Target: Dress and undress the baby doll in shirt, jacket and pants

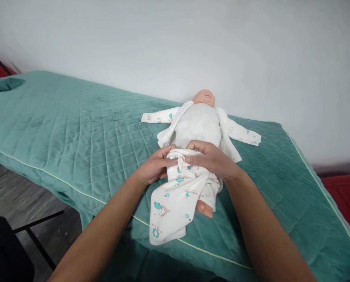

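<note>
A baby doll (197, 124) lies on its back, its head toward the wall and one foot (204, 209) toward me. Its white patterned jacket (231, 131) hangs open, with both sleeves spread to the sides. White patterned baby pants (175, 199) are bunched around its lower body; one leg of the cloth trails flat toward the bed's near edge. My left hand (156, 164) pinches the waistband at its left side. With thumb and fingers, my right hand (211, 158) grips the same waistband at the right. The doll's other foot is hidden.
A green quilted bed cover (75, 129) with pale piping lies beneath the doll. Behind it rises a white wall (175, 47). A face hole (7, 84) is at the far left. A black chair (7, 250) stands lower left, a red object (343, 196) at right.
</note>
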Demonstrator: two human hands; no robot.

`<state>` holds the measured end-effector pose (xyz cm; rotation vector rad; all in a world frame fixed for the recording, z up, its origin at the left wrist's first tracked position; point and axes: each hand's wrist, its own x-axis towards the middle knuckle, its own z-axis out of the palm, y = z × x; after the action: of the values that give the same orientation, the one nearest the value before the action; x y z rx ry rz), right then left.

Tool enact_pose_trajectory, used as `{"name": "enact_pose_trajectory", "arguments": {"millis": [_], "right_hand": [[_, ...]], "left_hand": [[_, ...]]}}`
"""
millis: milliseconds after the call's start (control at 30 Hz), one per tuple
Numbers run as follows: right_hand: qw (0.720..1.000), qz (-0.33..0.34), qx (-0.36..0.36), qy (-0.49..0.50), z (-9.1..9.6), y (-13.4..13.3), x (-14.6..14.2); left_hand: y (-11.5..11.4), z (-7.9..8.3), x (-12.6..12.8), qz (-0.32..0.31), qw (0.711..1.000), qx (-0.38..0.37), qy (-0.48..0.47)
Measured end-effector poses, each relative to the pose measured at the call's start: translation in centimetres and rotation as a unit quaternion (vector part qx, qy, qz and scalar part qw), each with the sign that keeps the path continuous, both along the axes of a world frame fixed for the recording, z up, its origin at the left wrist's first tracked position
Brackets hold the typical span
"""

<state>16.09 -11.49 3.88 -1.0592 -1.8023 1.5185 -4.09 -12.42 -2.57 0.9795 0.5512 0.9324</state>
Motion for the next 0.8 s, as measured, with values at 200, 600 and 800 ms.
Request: {"name": "enact_pose_trajectory", "arguments": {"millis": [200,600,800], "right_hand": [[0.990,0.116,-0.018,-0.079,0.5,-0.1,0.0],[0.988,-0.110,-0.066,0.088,-1.2,-0.5,-0.1],[0.997,0.079,0.003,-0.023,0.1,-0.1,0.1]], "left_hand": [[0.4,-0.8,0.1,0.056,0.998,-0.015,0.015],[0.0,1.0,-0.4,-0.063,0.986,-0.002,0.151],[-0.1,-0.4,0.2,0.016,0.999,-0.027,0.040]]}}
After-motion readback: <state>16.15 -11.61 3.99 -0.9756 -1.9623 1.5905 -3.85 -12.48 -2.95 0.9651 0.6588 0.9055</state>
